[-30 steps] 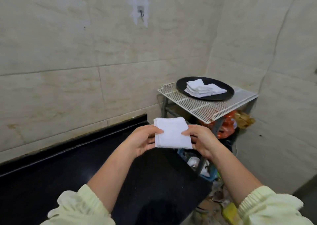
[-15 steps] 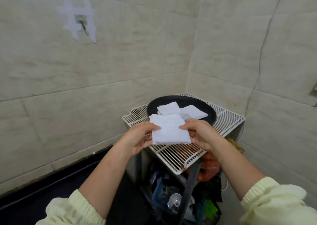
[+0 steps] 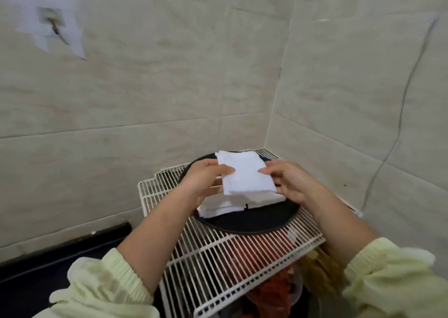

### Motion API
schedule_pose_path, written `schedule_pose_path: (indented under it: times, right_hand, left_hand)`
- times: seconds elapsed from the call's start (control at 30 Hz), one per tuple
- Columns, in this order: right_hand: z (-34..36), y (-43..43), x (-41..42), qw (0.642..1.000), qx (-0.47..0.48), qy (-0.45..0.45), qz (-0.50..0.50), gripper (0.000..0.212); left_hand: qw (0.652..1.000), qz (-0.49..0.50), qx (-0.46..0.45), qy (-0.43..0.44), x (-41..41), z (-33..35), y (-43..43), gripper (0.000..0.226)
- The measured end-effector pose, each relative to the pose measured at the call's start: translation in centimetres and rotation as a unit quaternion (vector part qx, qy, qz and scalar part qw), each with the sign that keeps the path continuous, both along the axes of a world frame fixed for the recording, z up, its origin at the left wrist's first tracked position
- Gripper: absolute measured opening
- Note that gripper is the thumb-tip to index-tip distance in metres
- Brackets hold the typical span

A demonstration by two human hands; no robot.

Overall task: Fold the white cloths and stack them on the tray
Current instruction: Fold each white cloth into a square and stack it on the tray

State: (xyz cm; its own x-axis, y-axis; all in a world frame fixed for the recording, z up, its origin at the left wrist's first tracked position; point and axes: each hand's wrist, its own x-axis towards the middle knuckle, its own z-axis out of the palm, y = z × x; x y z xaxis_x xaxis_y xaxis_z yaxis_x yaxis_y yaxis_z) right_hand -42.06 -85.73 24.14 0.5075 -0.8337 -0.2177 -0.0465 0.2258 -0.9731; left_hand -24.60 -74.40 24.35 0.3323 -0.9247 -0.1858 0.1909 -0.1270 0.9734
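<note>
Here, folded cloth [image 3: 244,174] held above the tray [image 3: 254,223].
Left hand [image 3: 206,181] and right hand [image 3: 291,184] each pinched a side edge, thumbs on top; it hung just over the stack [image 3: 225,207], tray on wire rack [image 3: 218,269].

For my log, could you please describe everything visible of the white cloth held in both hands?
The held cloth is plain white fabric, folded into a flat, roughly square pad, layered edges showing on its near side. The left hand pinches its left edge, the right hand its right edge. It hangs low over the stack of folded cloths on the black tray; contact is unclear.
</note>
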Motion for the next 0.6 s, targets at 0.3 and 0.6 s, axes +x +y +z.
schedule_pose_path:
  times: [0.3, 0.6]
  right_hand:
    - [-2.2, -9.1, -2.4, 0.999, 0.014, 0.043, 0.004, 0.018]
    - [-4.6, -11.8, -2.6, 0.989, 0.003, 0.136, 0.049, 0.019]
  left_hand:
    - [0.984, 0.091, 0.036, -0.15, -3.7, -1.9, -7.8, 0.024]
    - [0.878, 0.099, 0.141, -0.446, -5.1, -3.9, -10.3, 0.022]
